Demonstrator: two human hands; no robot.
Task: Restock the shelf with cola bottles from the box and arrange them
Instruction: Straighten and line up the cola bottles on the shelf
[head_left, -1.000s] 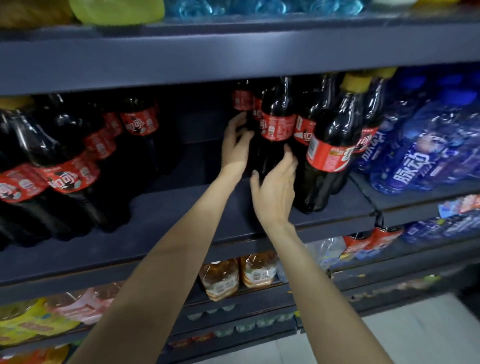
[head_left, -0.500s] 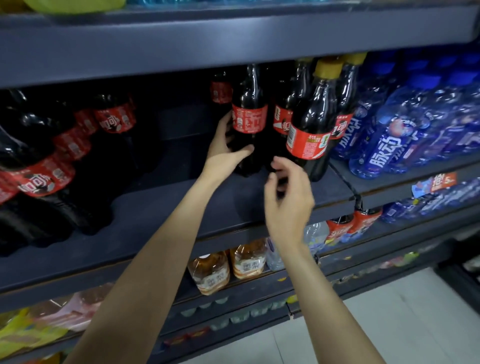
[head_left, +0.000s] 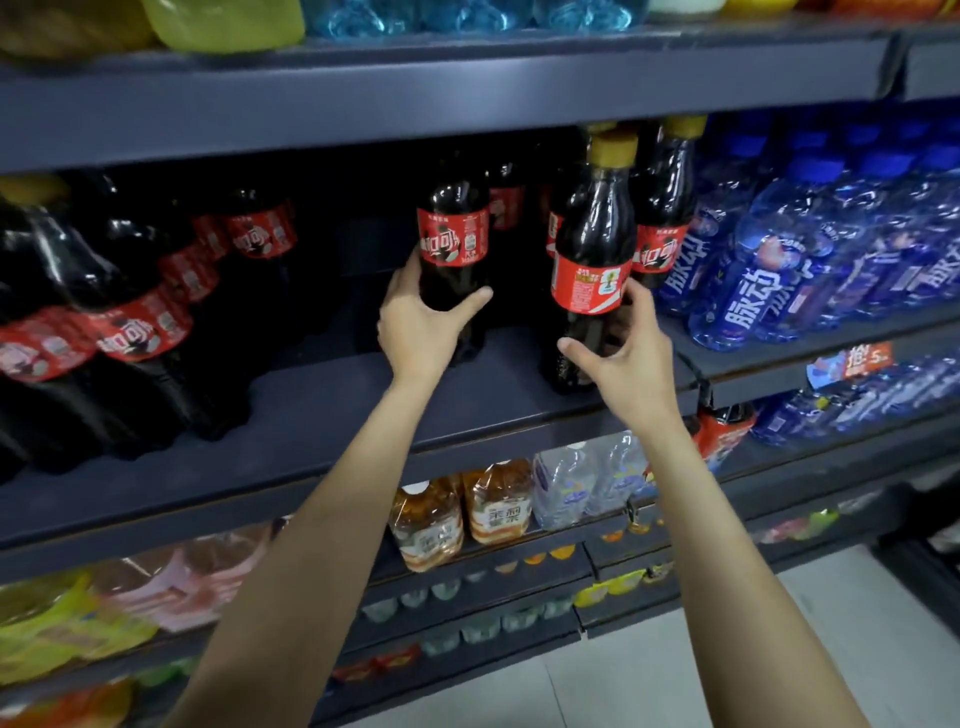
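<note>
The left hand (head_left: 418, 325) grips a cola bottle (head_left: 453, 244) low on its body, thumb curled across the front below the red label and fingers wrapped round the far side, where they are hidden. The right hand (head_left: 626, 358) grips a second, yellow-capped cola bottle (head_left: 592, 249), thumb out to its left across the dark lower body, fingers curled round the right side just under the label. Both bottles are upright; the right one's base meets the dark shelf (head_left: 322, 415) near its front edge, while the left one's base is hidden behind the hand, so contact there cannot be told. Between the two thumbs lies a narrow gap of bare shelf. Just behind the right-hand fingers stand more cola bottles (head_left: 662, 208), close-packed, their caps close under the lip of the upper shelf (head_left: 415, 98), so room above is tight. Just beyond those, right of the fingers, blue drink bottles (head_left: 769, 280) crowd a neighbouring shelf section, with a seam in the shelf edge just beside the right wrist. Left of the left-hand fingers a broad bare stretch of shelf runs to a row of larger cola bottles (head_left: 140, 322) well apart. Below the wrists, under the shelf's front edge, amber tea bottles (head_left: 467, 514) sit on a lower tier.
</note>
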